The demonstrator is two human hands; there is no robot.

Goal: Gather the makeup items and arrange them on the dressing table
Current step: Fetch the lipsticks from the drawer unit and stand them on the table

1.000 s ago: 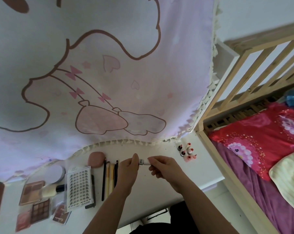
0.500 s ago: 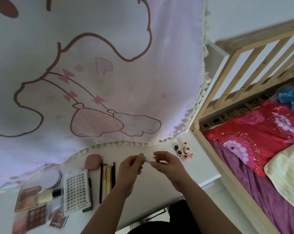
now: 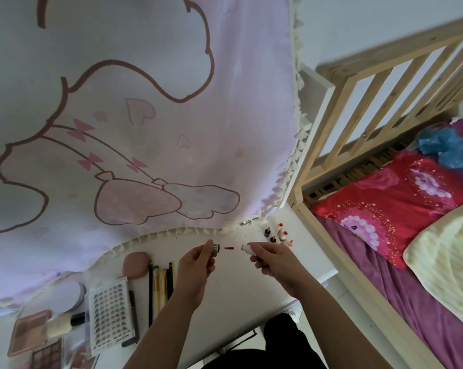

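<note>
- Left grip [image 3: 198, 262]: thumb and fingers pinched on a small dark-and-silver cap piece [image 3: 215, 247]. A thin wand with a red tip [image 3: 228, 247] sticks out of it toward the other hand.
- Right grip [image 3: 273, 259]: fingers curled round a white tube [image 3: 247, 248], its mouth facing the wand. Tip and mouth are apart, both held above the table [image 3: 238, 288]. Contents of the tube cannot be seen.
- Just beyond the right grip: cluster of small bottles [image 3: 277, 235], upright on the table, red and dark fills.
- Left of the left grip: makeup brushes [image 3: 160, 286] laid side by side, a pink puff [image 3: 135, 265] at their far end.
- Further left: lash tray [image 3: 110, 323] holding rows of lashes, a round compact [image 3: 65, 296], a fluffy brush [image 3: 62, 322], and an eyeshadow palette [image 3: 46, 355] with brown pans.
- Behind the table: pink cartoon curtain [image 3: 145, 129], fringed hem.
- Right of the right grip: wooden bed frame [image 3: 384, 75] with a red pillow [image 3: 392, 206], cream blanket [image 3: 448, 262] and purple sheet [image 3: 424, 315].
</note>
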